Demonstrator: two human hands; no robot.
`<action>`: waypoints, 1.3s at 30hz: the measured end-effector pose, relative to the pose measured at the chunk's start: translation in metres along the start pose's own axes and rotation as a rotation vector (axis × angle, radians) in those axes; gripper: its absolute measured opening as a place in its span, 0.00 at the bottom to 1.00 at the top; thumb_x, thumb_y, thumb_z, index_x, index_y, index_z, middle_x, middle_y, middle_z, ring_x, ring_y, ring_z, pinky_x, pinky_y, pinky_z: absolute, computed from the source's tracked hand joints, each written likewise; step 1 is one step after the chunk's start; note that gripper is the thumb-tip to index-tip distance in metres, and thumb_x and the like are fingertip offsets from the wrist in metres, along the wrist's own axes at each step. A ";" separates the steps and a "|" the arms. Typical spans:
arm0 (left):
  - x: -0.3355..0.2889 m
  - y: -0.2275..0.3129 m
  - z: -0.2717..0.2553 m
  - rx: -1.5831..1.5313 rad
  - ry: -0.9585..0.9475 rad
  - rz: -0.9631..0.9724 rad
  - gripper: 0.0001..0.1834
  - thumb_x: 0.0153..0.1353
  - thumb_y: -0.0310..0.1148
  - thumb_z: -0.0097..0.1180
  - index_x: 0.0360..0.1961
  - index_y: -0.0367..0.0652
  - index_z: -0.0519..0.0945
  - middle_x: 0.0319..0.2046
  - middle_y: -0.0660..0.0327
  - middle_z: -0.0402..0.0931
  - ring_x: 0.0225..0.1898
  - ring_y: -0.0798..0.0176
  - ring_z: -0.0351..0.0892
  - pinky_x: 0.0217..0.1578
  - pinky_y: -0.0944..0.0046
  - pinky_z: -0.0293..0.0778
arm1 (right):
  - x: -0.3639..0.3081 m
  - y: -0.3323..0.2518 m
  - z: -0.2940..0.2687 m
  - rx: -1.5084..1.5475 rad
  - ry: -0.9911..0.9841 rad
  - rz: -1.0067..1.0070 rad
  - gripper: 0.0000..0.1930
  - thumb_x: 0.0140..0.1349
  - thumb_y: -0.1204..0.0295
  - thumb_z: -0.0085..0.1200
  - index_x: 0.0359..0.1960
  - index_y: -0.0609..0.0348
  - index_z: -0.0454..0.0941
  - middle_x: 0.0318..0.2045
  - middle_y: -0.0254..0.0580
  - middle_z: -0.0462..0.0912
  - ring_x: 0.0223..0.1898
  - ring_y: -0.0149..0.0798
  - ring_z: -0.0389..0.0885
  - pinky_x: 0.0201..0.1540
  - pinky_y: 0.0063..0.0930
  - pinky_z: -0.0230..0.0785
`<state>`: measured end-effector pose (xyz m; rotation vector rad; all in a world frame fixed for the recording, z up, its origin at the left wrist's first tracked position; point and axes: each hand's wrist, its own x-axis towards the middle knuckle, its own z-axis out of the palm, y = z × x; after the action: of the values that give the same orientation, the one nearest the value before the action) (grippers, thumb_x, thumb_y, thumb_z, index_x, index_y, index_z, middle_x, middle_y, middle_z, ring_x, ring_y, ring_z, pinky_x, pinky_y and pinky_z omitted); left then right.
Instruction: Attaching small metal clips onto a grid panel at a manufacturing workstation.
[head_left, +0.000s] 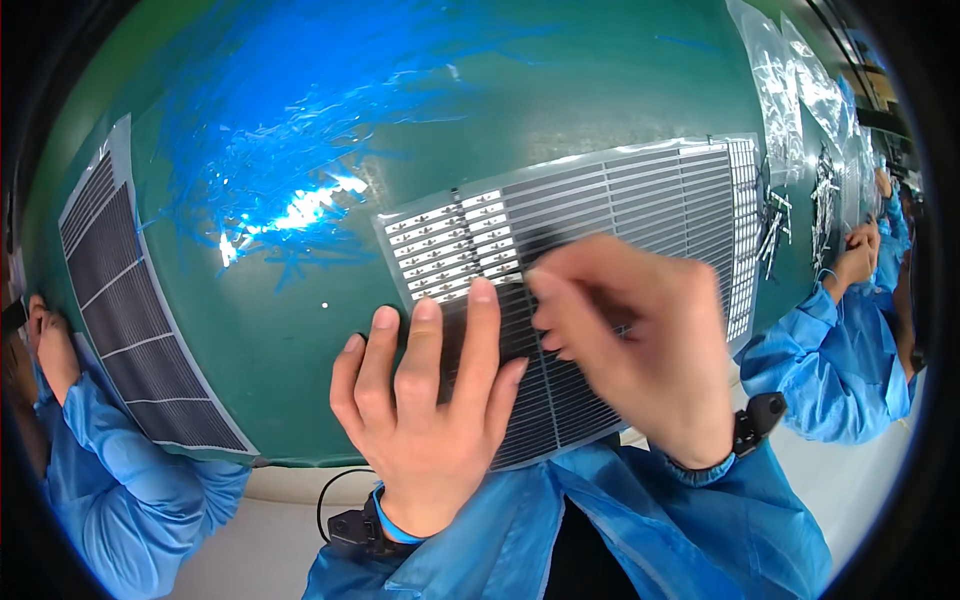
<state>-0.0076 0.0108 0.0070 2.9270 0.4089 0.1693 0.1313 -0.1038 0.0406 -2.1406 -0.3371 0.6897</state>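
A large sheet of narrow dark strips (640, 205) lies on a clear backing in front of me. White rows with small dark marks (435, 240) run across its left end, and a white block of small cells (741, 235) edges its right end. My left hand (425, 410) rests on the sheet's lower left part, fingers spread and fingertips at the lowest white rows. Just right of those rows, my right hand (635, 335) is closed in a pinch over the dark strips. Whatever is between its thumb and forefinger is too small or hidden to make out.
A heap of blue film strips (290, 170) spreads over the green table (600, 80) at the far left. Another strip sheet (125, 310) lies at left beside a co-worker's hand (55, 350). Loose strips (775, 230), clear bags (775, 90) and another co-worker's hand (857, 255) are at right.
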 end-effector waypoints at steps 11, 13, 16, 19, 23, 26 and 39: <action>0.005 0.020 -0.006 0.154 -0.086 -0.061 0.24 0.69 0.50 0.56 0.65 0.66 0.81 0.55 0.49 0.67 0.61 0.40 0.64 0.65 0.38 0.62 | -0.019 0.091 -0.132 -0.415 0.544 0.021 0.15 0.61 0.71 0.67 0.44 0.65 0.79 0.34 0.42 0.77 0.36 0.36 0.76 0.38 0.30 0.71; 0.006 0.022 -0.003 0.146 -0.094 -0.052 0.24 0.70 0.49 0.55 0.66 0.63 0.80 0.56 0.48 0.67 0.62 0.39 0.64 0.65 0.37 0.62 | -0.016 0.089 -0.131 -0.402 0.503 0.040 0.15 0.59 0.71 0.67 0.42 0.66 0.78 0.34 0.46 0.77 0.36 0.41 0.77 0.41 0.34 0.72; 0.009 0.025 -0.008 0.083 -0.122 -0.085 0.26 0.71 0.48 0.54 0.68 0.58 0.78 0.58 0.46 0.67 0.63 0.38 0.64 0.65 0.37 0.62 | -0.014 0.087 -0.138 -0.383 0.479 0.112 0.13 0.59 0.71 0.67 0.40 0.66 0.78 0.31 0.41 0.78 0.33 0.36 0.77 0.38 0.30 0.71; 0.008 0.020 -0.011 0.006 -0.117 -0.091 0.29 0.72 0.47 0.53 0.69 0.45 0.75 0.59 0.45 0.68 0.63 0.38 0.65 0.63 0.37 0.62 | -0.012 0.087 -0.144 -0.421 0.453 0.091 0.12 0.59 0.71 0.67 0.39 0.65 0.79 0.29 0.36 0.79 0.31 0.30 0.76 0.34 0.26 0.69; 0.018 0.024 -0.023 -0.131 0.026 -0.113 0.24 0.70 0.39 0.60 0.61 0.34 0.79 0.55 0.43 0.75 0.55 0.42 0.73 0.57 0.44 0.67 | -0.011 0.085 -0.149 -0.401 0.386 0.050 0.11 0.60 0.72 0.66 0.37 0.67 0.78 0.30 0.44 0.77 0.32 0.39 0.78 0.38 0.33 0.73; 0.013 0.022 -0.019 -0.191 0.054 -0.160 0.26 0.70 0.39 0.56 0.64 0.32 0.76 0.57 0.43 0.73 0.58 0.43 0.71 0.59 0.45 0.66 | -0.012 0.087 -0.154 -0.379 0.355 0.028 0.10 0.60 0.73 0.65 0.37 0.67 0.79 0.30 0.44 0.78 0.32 0.38 0.79 0.38 0.32 0.73; 0.018 0.019 -0.033 -0.658 0.141 0.026 0.22 0.72 0.40 0.58 0.55 0.32 0.82 0.52 0.45 0.78 0.52 0.43 0.75 0.53 0.47 0.70 | -0.025 0.075 -0.146 0.000 0.269 -0.033 0.04 0.62 0.76 0.61 0.36 0.64 0.81 0.30 0.33 0.82 0.29 0.26 0.75 0.34 0.22 0.68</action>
<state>0.0101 0.0034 0.0440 2.2795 0.2667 0.4246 0.1958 -0.2549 0.0629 -2.1889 -0.2264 0.3757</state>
